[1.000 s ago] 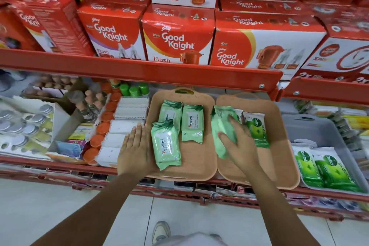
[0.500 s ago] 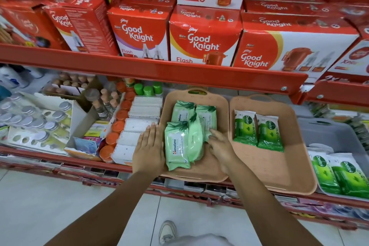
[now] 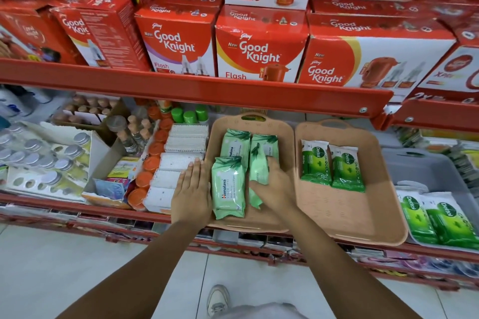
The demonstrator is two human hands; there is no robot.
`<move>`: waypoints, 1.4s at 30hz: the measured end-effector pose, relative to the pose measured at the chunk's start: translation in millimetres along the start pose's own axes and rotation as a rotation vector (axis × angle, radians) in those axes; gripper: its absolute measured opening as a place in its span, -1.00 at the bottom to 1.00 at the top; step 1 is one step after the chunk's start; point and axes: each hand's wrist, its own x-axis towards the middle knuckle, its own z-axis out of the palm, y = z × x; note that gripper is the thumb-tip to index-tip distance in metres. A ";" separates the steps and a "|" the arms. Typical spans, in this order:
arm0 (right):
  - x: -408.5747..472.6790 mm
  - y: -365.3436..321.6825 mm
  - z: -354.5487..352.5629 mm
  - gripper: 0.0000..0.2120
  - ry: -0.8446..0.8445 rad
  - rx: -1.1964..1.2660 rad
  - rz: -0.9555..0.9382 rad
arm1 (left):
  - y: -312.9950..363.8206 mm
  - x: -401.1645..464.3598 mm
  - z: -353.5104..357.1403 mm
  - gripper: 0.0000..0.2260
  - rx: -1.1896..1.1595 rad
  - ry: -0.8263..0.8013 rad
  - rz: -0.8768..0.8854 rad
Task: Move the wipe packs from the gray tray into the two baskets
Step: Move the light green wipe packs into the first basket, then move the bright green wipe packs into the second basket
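Two tan baskets sit side by side on the lower shelf. The left basket [image 3: 272, 220] holds pale green Himalaya wipe packs: one at the front left [image 3: 228, 188], two at the back [image 3: 234, 144]. My right hand [image 3: 276, 186] grips another pale green pack [image 3: 258, 171] and presses it down at the front right of that basket. My left hand [image 3: 193, 189] lies flat and open on the left basket's left rim. The right basket [image 3: 347, 215] holds two dark green Dettol packs [image 3: 333, 168]. The gray tray [image 3: 425, 171] at the right holds two more Dettol packs [image 3: 435, 217].
A red shelf edge [image 3: 197, 89] overhangs the baskets, with red Good Knight boxes [image 3: 259, 46] above. Left of the baskets stand white cotton bud packs [image 3: 178, 163], orange-capped bottles [image 3: 153, 160] and a cardboard display of jars [image 3: 46, 160]. My shoe [image 3: 217, 300] shows on the tiled floor below.
My right hand carried a pale green pack from over the right basket to the left basket and now sets it down at the front right. The left hand stayed on the rim.
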 end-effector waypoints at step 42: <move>-3.6 262.3 -192.7 -0.37 0.040 -0.614 0.392 | 3.4 0.4 -4.8 -0.45 0.059 -0.048 -0.021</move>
